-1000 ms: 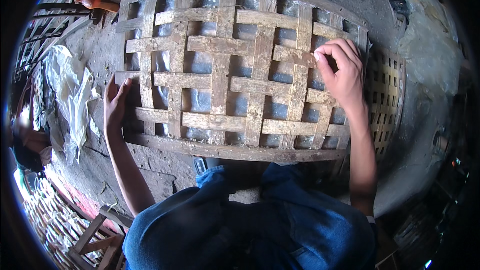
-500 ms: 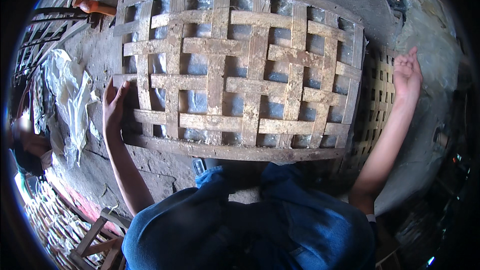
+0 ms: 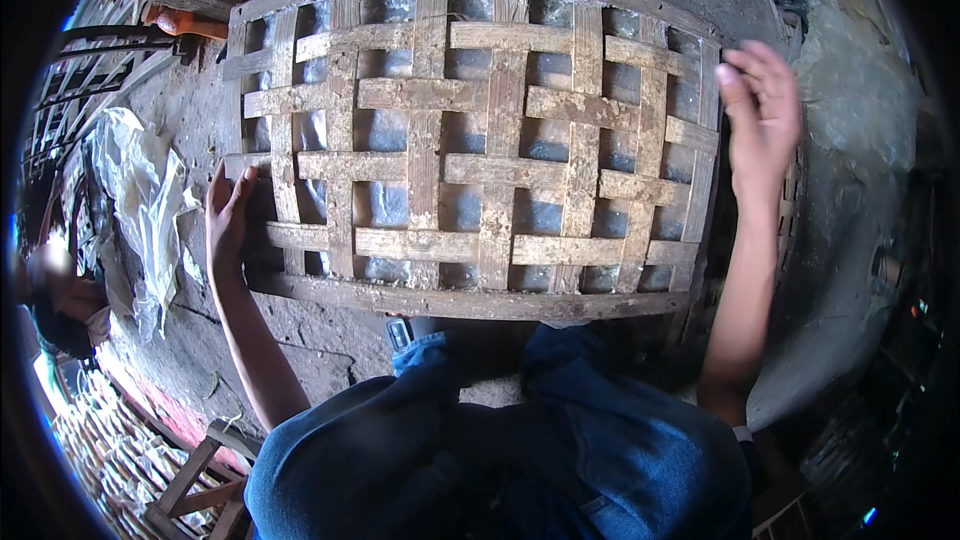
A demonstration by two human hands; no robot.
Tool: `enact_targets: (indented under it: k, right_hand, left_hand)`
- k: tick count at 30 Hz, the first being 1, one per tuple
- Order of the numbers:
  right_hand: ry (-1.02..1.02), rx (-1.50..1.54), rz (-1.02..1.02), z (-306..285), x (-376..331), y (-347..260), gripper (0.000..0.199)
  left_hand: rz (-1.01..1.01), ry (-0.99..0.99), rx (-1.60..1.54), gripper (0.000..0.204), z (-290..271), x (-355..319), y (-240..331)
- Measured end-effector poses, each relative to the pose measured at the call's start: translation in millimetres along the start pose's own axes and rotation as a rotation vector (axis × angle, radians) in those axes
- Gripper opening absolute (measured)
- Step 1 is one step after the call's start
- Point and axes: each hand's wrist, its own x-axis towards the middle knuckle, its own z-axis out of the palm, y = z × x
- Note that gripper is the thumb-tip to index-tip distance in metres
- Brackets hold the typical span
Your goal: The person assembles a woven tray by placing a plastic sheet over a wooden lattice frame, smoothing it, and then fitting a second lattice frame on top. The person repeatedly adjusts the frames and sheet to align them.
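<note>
Woven lattice panel [image 3: 497, 170] stretches right from the left hand [image 3: 228, 220], which clasps its edge; the right hand [image 3: 765, 110], thumb and fingers parted, hangs near the far edge. Crumpled plastic [image 3: 145, 205] lies left of the grip

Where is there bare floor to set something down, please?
Bare floor shows between the crumpled plastic and the woven panel, past the left hand, and beyond the panel's far right corner. The right side is crowded: right hand, second panel and plastic sheeting.
</note>
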Motion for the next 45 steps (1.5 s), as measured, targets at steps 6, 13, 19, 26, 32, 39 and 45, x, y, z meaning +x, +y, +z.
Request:
enact_targets:
  k: [6, 13, 19, 26, 32, 39, 45]
  right_hand:
    - [-0.500, -0.453, -0.243, 42.2, -20.6, -23.7, 0.023]
    - [-0.481, -0.449, -0.181, 48.7, -15.3, -12.0, 0.014]
    - [-0.355, -0.317, -0.236, 51.1, -10.9, 5.8, 0.014]
    - [-0.233, 0.153, 0.030, -1.6, 21.2, 8.3, 0.015]
    - [0.443, 0.282, 0.016, -40.0, 47.0, -2.7, 0.038]
    - [-0.396, -0.558, -0.417, 10.4, -32.1, -25.0, 0.034]
    - [-0.366, -0.550, -0.451, 36.1, -45.7, -13.2, 0.029]
  left_hand:
    - [-0.053, 0.024, 0.023, 0.092, 7.8, -11.0, 17.5]
    - [-0.029, -0.036, -0.084, 0.091, 3.6, -5.9, 8.8]
    - [-0.025, -0.017, -0.069, 0.091, 8.5, -6.3, 11.5]
    - [-0.006, -0.031, -0.059, 0.092, 7.4, -8.6, 14.7]
    - [0.005, -0.068, -0.099, 0.093, 4.9, -5.7, 10.1]
    - [-0.002, -0.026, -0.125, 0.086, 3.8, -1.7, -3.0]
    - [0.013, -0.025, -0.031, 0.087, 3.4, 2.2, -1.4]
